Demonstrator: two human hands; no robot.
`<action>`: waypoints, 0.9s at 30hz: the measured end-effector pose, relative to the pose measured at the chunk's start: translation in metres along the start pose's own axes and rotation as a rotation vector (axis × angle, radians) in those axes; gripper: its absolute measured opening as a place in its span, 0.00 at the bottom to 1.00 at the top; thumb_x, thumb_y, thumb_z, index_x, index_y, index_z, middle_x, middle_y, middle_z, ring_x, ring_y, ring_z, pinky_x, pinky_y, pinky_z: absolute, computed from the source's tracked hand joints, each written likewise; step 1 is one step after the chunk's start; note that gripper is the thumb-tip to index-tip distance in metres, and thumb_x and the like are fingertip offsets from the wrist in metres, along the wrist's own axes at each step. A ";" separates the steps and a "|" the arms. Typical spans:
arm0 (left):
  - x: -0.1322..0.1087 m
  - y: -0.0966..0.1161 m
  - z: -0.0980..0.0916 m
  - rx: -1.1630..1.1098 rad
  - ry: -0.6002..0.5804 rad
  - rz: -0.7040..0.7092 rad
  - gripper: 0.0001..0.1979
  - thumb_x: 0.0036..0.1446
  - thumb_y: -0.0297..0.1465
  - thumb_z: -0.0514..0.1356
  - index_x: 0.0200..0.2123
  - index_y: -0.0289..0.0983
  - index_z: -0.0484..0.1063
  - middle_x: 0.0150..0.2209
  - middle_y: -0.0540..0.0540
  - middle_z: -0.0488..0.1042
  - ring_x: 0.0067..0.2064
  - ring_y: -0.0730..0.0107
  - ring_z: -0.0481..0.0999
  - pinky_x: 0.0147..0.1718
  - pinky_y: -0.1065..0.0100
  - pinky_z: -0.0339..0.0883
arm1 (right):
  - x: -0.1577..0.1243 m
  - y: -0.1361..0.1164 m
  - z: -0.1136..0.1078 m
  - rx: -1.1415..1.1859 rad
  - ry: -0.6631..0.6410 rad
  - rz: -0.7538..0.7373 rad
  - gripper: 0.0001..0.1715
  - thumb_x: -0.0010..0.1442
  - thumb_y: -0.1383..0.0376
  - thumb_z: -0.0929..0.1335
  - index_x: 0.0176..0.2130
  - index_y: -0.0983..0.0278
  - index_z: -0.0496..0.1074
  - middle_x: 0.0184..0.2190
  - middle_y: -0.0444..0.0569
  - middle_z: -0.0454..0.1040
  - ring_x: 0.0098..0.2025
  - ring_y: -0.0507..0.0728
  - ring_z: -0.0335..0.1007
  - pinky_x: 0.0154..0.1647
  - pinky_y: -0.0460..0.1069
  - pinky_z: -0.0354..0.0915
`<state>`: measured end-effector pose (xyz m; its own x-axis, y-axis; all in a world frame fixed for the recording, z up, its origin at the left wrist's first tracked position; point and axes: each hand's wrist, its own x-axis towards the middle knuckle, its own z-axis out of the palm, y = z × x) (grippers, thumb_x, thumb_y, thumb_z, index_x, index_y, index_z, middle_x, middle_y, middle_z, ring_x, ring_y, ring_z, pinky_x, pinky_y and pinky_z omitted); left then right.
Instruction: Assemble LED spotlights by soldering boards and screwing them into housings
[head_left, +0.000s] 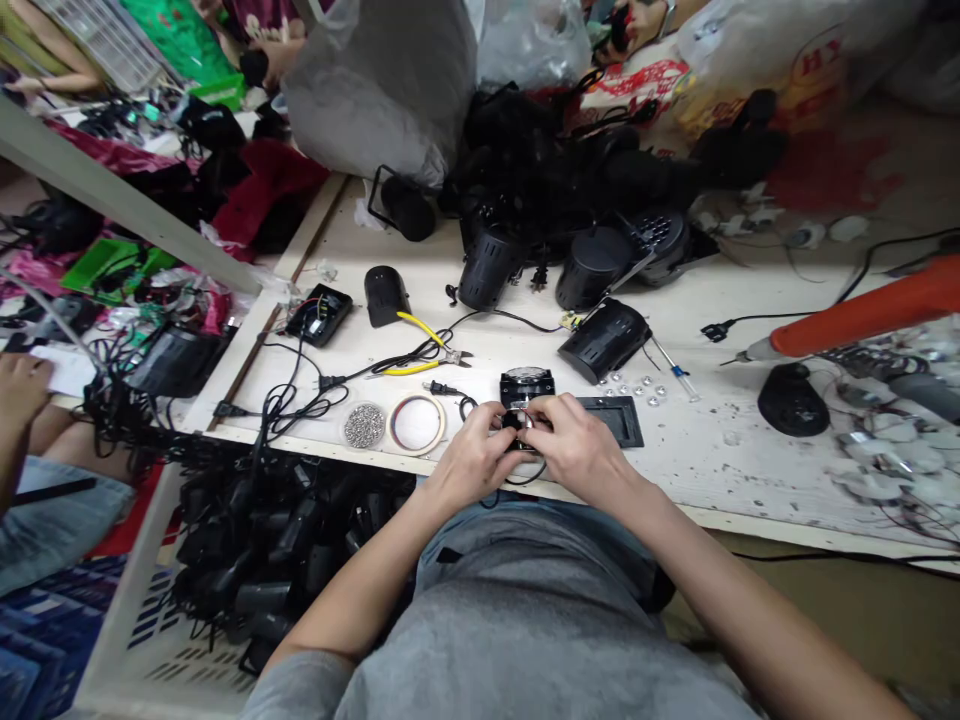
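At the front edge of the white workbench (pixel 690 440), my left hand (pixel 471 455) and my right hand (pixel 579 450) meet at a small black device (pixel 527 383) with a clear, lens-like top. The fingers of both hands are closed around its near end, and they hide the exact spot they grip. A thin black cable hangs below the hands. Just beyond my right fingers lies a black rectangular frame (pixel 624 422). Left of my left hand are a roll of tape (pixel 438 428) and a round dish of small screws (pixel 364 425).
Yellow-handled cutters (pixel 420 369), a small screwdriver (pixel 679 372) and black cylindrical housings (pixel 604 338) lie beyond my hands. An orange power screwdriver (pixel 862 310) juts in from the right. Below left stands a white crate (pixel 135 640) of black parts. Other people sit nearby.
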<state>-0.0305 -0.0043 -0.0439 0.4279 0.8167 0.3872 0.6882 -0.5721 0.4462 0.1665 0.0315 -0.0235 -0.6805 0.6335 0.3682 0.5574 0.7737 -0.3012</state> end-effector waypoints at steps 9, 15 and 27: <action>0.000 -0.003 -0.009 0.047 -0.124 -0.058 0.12 0.68 0.37 0.56 0.40 0.33 0.73 0.49 0.36 0.65 0.46 0.59 0.71 0.46 0.56 0.75 | 0.005 0.083 -0.037 -0.085 0.189 0.542 0.46 0.57 0.43 0.71 0.66 0.62 0.64 0.59 0.65 0.63 0.62 0.78 0.59 0.60 0.73 0.62; -0.002 -0.004 -0.007 0.015 -0.041 -0.032 0.11 0.66 0.36 0.58 0.42 0.33 0.71 0.49 0.36 0.67 0.46 0.58 0.72 0.44 0.56 0.75 | -0.003 0.116 -0.024 -0.033 0.016 0.662 0.61 0.49 0.36 0.72 0.69 0.62 0.57 0.60 0.65 0.61 0.63 0.79 0.58 0.62 0.72 0.59; -0.010 -0.001 0.002 -0.242 0.125 -0.298 0.37 0.56 0.39 0.69 0.63 0.38 0.55 0.52 0.39 0.66 0.46 0.62 0.75 0.44 0.57 0.79 | -0.004 0.097 -0.042 -0.040 0.042 0.697 0.59 0.50 0.36 0.71 0.68 0.64 0.60 0.58 0.66 0.64 0.62 0.80 0.59 0.62 0.73 0.59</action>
<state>-0.0337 -0.0117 -0.0495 0.1456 0.9425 0.3008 0.6067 -0.3252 0.7254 0.2430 0.1041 -0.0176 -0.1394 0.9809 0.1354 0.8749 0.1860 -0.4472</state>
